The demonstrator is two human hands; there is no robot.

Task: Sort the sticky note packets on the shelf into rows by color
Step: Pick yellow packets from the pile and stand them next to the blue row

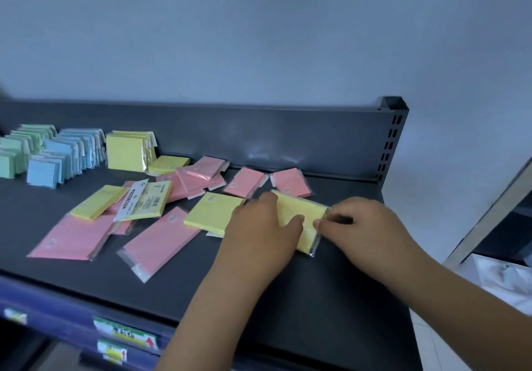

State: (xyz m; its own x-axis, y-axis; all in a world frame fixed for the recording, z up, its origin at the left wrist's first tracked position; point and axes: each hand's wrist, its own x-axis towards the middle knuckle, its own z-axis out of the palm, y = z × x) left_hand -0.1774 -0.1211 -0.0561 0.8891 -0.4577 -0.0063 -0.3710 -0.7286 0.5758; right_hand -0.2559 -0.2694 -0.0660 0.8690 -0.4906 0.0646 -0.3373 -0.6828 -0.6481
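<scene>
On the dark shelf (259,287), left hand (263,226) curls over a yellow packet (306,215) while right hand (364,225) pinches its wrapper edge, at 3 o'clock from the loose pink-and-yellow pile (184,183).

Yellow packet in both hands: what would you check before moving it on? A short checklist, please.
1. Grip: the left hand and the right hand both hold the yellow packet: ok.
2. Colour is plainly yellow: ok.
3. A yellow row to put it in stands at the back panel, beside the blue row: ok.
4. Straight path to that row: loose pink packets and loose yellow packets lie in between, so lifting looks safer than sliding: not ok.
5. Packet lifted clear of the shelf or resting on it: cannot tell.
</scene>
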